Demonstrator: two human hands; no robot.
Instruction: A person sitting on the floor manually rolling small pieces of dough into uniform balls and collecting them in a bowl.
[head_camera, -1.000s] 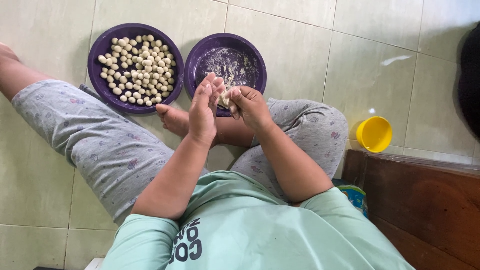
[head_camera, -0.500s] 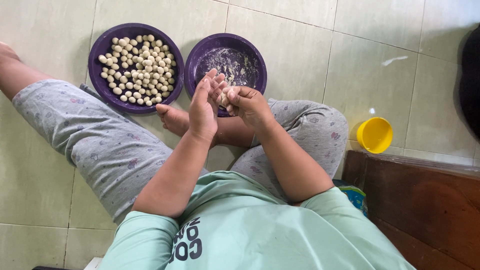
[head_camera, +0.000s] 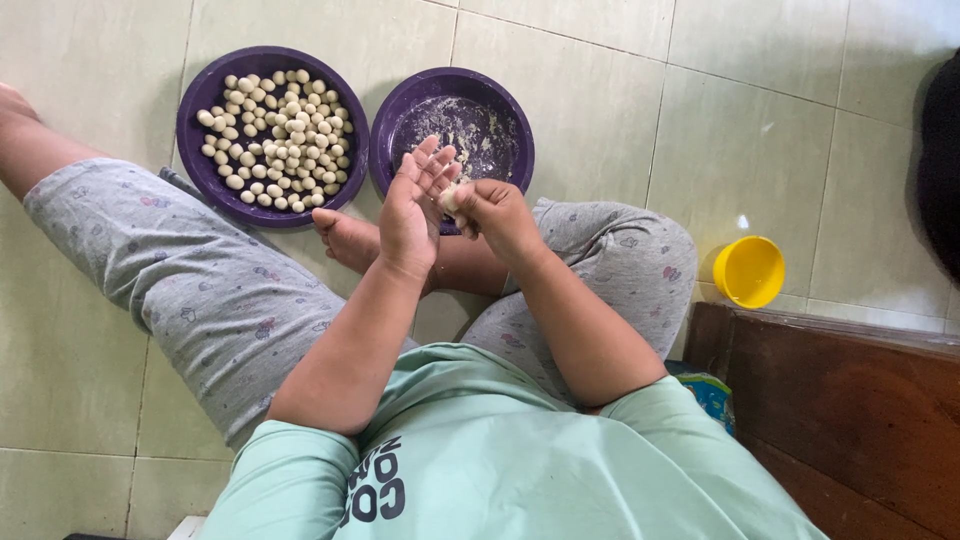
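Note:
I sit cross-legged on a tiled floor. My left hand (head_camera: 410, 215) is held upright with fingers spread, its palm facing my right hand (head_camera: 495, 215). My right hand is closed around a pale lump of dough (head_camera: 452, 197) and presses it against the left palm. Both hands hover over the near rim of a purple bowl (head_camera: 515, 125) smeared with flour and dough scraps. To its left, a second purple bowl (head_camera: 195, 110) holds several small pale dough balls (head_camera: 275, 125).
A small yellow cup (head_camera: 748, 270) stands on the floor at right, next to a dark wooden ledge (head_camera: 840, 390). My bare foot (head_camera: 345, 238) lies just below the bowls. A dark object (head_camera: 940, 160) sits at the far right edge.
My right hand has closed tighter and shifted slightly left against the left palm. The left fingers have spread a little. Bowls and cup have not moved.

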